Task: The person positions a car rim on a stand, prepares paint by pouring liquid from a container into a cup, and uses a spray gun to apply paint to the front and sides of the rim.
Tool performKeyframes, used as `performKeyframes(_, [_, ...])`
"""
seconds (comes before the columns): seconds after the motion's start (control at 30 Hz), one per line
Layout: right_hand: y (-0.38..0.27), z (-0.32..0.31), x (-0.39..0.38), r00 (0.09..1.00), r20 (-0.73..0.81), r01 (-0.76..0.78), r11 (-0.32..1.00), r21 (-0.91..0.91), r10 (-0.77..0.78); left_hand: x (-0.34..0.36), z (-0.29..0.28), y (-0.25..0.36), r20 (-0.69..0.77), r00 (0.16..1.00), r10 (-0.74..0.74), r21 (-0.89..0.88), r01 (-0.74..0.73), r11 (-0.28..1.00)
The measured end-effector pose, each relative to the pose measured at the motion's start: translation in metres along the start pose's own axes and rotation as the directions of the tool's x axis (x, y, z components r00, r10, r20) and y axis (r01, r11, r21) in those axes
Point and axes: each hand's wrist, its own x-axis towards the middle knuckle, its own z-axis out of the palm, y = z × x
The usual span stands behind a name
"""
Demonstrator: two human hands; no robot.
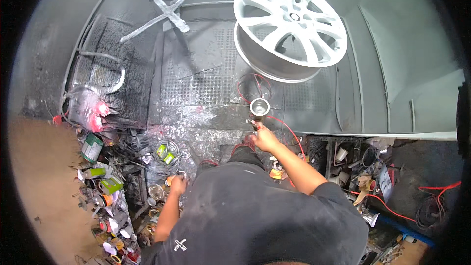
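Observation:
My right hand [265, 138] is closed round the handle of a spray gun [254, 122], whose round metal cup [260, 107] faces up in front of me. Beyond it, a large white multi-spoke car wheel rim [314, 44] stands raised and tilted. My left hand [178, 185] hangs low at my left side with its fingers curled in. A small orange and white piece [170, 180] shows at its edge, and I cannot make out whether the fingers hold it.
A red hose [293, 135] runs from the gun past my right arm. A grey cross-shaped stand [169, 13] is at the far left. Cans and bottles crowd a bench [110, 185] on my left. More clutter [363, 167] lies to my right. Dark perforated floor panels [196, 86] lie ahead.

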Motion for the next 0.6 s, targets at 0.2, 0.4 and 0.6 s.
performKeyframes(0.2, [-0.099, 0.087, 0.000, 0.963, 0.198, 0.207, 0.971, -0.116, -0.182, -0.084, 0.050, -0.125, 0.044, 0.994, -0.101, -0.192, 0.108, 0.975])
performKeyframes(0.4, [-0.221, 0.131, -0.016, 0.888, 0.298, 0.384, 0.922, -0.056, -0.351, -0.155, 0.103, -0.243, -0.149, 0.953, -0.265, -0.169, 0.239, 0.956])
performKeyframes(0.6, [-0.262, 0.068, 0.040, 0.954, -0.070, 0.279, 0.948, -0.153, -0.292, -0.220, 0.116, -0.293, 0.083, 0.900, -0.427, -0.779, 0.326, 0.536])
